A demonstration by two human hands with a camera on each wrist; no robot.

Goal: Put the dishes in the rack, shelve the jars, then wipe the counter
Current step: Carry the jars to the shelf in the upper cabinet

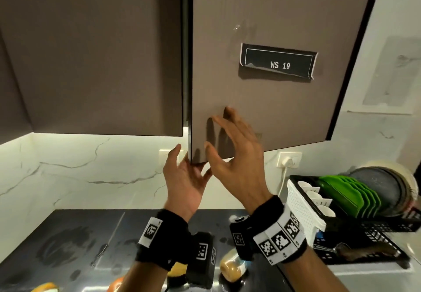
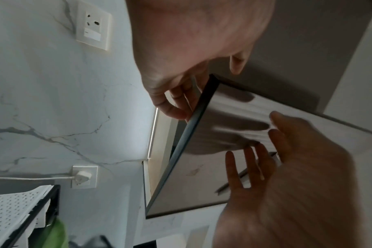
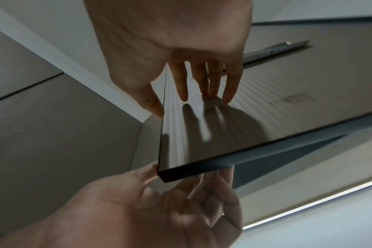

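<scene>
The right-hand cabinet door [image 1: 262, 100], grey-brown with a "WS 19" label, stands slightly ajar above the counter. My left hand [image 1: 185, 178] grips its lower left corner, fingers hooked behind the door [image 3: 265, 117] and thumb by its edge. My right hand [image 1: 237, 155] lies with straight, spread fingers against the door's front face; the right wrist view shows its fingertips [image 3: 184, 97] touching the panel. Several jars [image 1: 232, 266] stand on the dark counter [image 1: 79, 246] under my wrists, partly hidden. Nothing of the cabinet's inside shows.
A black dish rack [image 1: 376, 228] at the right holds green plates [image 1: 350, 193], dark plates [image 1: 382, 189] and white cups [image 1: 319, 198]. A plugged-in wall socket [image 1: 289, 159] sits below the door. The left cabinet door [image 1: 91, 52] is closed.
</scene>
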